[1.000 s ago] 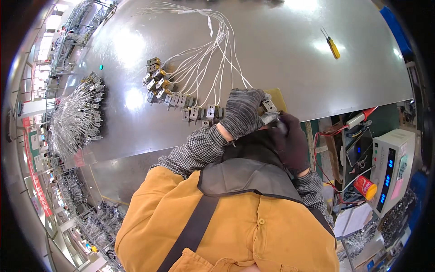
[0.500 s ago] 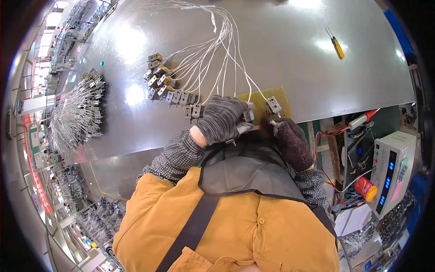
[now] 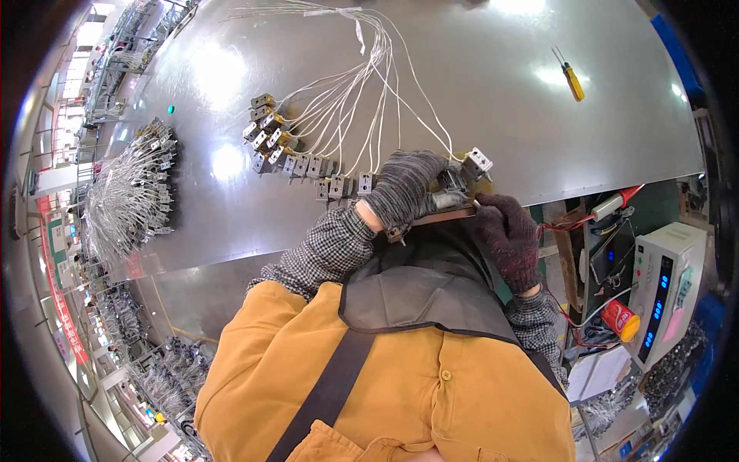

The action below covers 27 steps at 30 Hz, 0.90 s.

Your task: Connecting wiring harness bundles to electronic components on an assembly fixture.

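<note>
My left hand, in a grey striped knit glove, is closed on a small metal connector block with a white wire. It rests over a yellowish pad at the table's near edge, mostly hidden by the hand. Against that block's far right side sits another metal connector block, tilted. My right hand, in a dark maroon glove, is just off the table edge with its fingers pinched together; what they hold, if anything, is hidden. Similar wired blocks lie in a row left of my left hand.
White wires fan out from a tied bundle at the back. A yellow-handled screwdriver lies far right. More wired blocks are heaped at left. A white instrument with blue digits stands right, beside a red-and-yellow container.
My left hand has shifted right, bringing its block up against the other one. That other block has moved slightly up and right. My right hand has drawn back from it, right and nearer me.
</note>
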Available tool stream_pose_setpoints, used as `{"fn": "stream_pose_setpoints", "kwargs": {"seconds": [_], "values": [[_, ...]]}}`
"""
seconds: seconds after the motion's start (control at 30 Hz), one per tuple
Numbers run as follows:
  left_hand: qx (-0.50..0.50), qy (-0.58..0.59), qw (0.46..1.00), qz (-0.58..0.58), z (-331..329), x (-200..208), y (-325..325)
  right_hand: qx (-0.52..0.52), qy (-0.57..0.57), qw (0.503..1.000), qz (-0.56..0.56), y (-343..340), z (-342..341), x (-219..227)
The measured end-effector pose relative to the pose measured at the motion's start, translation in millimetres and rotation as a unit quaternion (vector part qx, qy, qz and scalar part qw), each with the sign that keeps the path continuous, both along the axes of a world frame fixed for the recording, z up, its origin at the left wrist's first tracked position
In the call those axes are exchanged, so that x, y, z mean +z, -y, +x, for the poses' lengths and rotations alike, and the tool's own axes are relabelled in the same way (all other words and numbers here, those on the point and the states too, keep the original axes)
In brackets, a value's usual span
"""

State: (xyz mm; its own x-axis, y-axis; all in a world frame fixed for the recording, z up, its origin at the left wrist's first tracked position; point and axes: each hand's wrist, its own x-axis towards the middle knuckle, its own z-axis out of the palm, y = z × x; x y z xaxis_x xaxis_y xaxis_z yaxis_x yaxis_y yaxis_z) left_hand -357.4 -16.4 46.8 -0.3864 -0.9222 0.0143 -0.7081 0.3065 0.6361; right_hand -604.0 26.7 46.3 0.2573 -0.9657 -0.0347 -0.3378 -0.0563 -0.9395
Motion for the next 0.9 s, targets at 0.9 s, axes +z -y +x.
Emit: {"fn": "stream_pose_setpoints", "kwargs": {"seconds": [0.9], "values": [[0.048, 0.023, 0.998, -0.044, -21, -8, 0, -0.076, 0.153, 0.97, 0.175, -21, 18, -36]]}}
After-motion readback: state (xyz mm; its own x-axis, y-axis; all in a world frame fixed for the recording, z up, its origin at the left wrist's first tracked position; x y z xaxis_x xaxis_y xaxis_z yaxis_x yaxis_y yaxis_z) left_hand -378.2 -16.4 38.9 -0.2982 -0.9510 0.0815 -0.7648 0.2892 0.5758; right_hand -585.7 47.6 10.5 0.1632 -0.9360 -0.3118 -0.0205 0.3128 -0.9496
